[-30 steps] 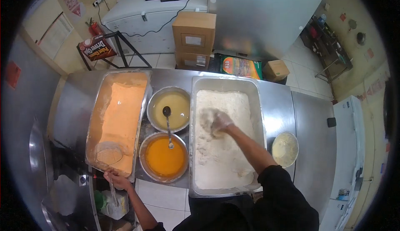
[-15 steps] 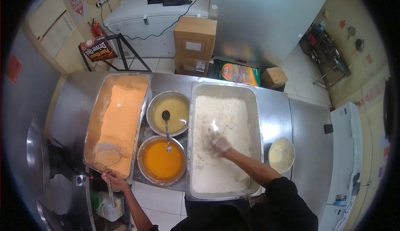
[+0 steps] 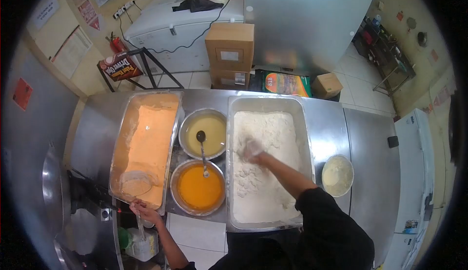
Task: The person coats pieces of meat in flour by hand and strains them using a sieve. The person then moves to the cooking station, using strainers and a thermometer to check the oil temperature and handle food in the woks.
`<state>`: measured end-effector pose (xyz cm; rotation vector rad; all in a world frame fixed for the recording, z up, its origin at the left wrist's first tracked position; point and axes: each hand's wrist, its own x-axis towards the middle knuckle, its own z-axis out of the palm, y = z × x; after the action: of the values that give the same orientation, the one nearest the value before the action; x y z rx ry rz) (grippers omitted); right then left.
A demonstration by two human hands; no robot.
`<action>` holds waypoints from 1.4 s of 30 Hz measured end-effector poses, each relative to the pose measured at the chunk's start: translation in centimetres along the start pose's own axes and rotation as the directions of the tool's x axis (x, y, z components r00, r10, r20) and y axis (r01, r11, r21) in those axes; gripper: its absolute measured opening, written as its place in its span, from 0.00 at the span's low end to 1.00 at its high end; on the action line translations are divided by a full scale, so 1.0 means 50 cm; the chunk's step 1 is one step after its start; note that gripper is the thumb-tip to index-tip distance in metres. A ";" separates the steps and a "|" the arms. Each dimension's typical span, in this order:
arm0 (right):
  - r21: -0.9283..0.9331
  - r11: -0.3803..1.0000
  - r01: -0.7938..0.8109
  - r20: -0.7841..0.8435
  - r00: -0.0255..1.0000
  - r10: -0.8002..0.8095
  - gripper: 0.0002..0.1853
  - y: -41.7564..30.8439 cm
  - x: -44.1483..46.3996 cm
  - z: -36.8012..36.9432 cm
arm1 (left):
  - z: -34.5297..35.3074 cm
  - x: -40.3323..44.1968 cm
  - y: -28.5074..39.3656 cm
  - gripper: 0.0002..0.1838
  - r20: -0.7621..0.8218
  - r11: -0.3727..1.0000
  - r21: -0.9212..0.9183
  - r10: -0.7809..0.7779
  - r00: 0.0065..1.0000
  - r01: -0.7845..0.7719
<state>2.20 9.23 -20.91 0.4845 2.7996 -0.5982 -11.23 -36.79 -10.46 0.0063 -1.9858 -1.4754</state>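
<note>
The left hand [image 3: 145, 213] sits nearest, fingers bent at the orange tray [image 3: 155, 99]'s near rim; whether it grips anything, I cannot tell. Just beyond, the sieve [image 3: 136, 184] lies in that tray's powder [image 3: 153, 145]. Next is the orange bowl [image 3: 174, 187], overhung by the spoon [image 3: 203, 152]'s handle end; a knock could tip it in. The right hand [image 3: 252, 149] is in the flour tray [image 3: 303, 143], too blurred to tell open from closed; a brisk sweep could fling flour [image 3: 273, 187] into the pale bowl [image 3: 182, 131].
</note>
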 end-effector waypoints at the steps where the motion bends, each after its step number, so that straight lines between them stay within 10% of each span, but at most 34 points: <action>1: 0.000 1.000 0.005 -0.005 1.000 -0.005 0.25 -0.021 -0.026 -0.011 | 0.000 0.001 -0.001 0.16 0.008 0.998 -0.045 -0.042 0.999 0.042; 3: 0.395 0.913 0.102 -0.021 0.995 -0.102 0.26 -0.036 -0.085 -0.035 | -0.005 0.002 -0.020 0.17 0.016 0.996 -0.071 -0.058 0.998 0.059; 7: 0.396 0.862 0.316 0.121 0.913 -0.390 0.32 -0.105 -0.237 -0.174 | -0.008 0.001 -0.020 0.17 0.064 1.000 0.004 -0.018 0.998 0.018; 11: -0.177 0.825 0.537 0.036 0.841 -0.540 0.46 -0.156 -0.317 -0.158 | 0.007 -0.006 0.010 0.17 0.016 0.990 -0.071 -0.120 0.993 0.120; 14: -0.458 0.854 0.248 -0.077 0.946 -0.316 0.49 -0.139 -0.301 -0.143 | 0.009 -0.004 0.034 0.17 0.022 0.993 -0.020 -0.119 0.993 0.119; 19: -0.134 0.989 -0.057 0.181 0.980 0.081 0.37 -0.012 -0.157 -0.129 | 0.013 -0.017 0.068 0.17 0.011 0.997 -0.015 -0.078 0.997 0.079; 21: 0.188 0.981 -0.043 -0.205 0.975 0.082 0.25 -0.015 -0.141 -0.157 | 0.005 -0.007 0.031 0.17 0.021 0.995 -0.067 -0.071 0.997 0.073; 24: 0.349 0.936 -0.043 -0.264 0.954 0.142 0.20 -0.054 -0.181 -0.235 | 0.009 0.008 -0.018 0.17 -0.066 0.991 -0.088 -0.109 0.992 0.104; 28: 0.743 0.636 -0.211 0.138 0.977 0.163 0.17 -0.014 -0.263 -0.259 | -0.014 0.001 -0.040 0.17 0.086 0.995 -0.011 -0.100 0.991 0.101; 32: 0.565 0.788 0.245 -0.291 0.953 -0.087 0.15 0.091 -0.275 -0.218 | -0.006 -0.002 -0.019 0.16 0.053 0.995 -0.052 -0.083 0.995 0.086; 35: 0.352 0.935 -0.053 -0.152 0.982 0.113 0.18 0.128 -0.247 -0.201 | -0.014 0.004 -0.030 0.15 0.078 0.996 -0.050 -0.067 0.995 0.071; 37: -0.336 0.939 -0.075 0.295 0.938 0.180 0.21 0.114 -0.225 -0.143 | -0.013 0.003 -0.050 0.15 0.082 0.995 -0.074 -0.068 0.994 0.074; 42: 0.000 0.962 -0.274 0.233 0.935 0.266 0.23 -0.101 -0.253 -0.100 | -0.010 0.002 -0.032 0.16 0.049 0.982 -0.130 -0.129 0.990 0.134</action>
<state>11.14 3.64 -10.95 0.7410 2.4507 -0.5972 -11.66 -37.86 -11.71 0.0526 -1.9466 -1.7027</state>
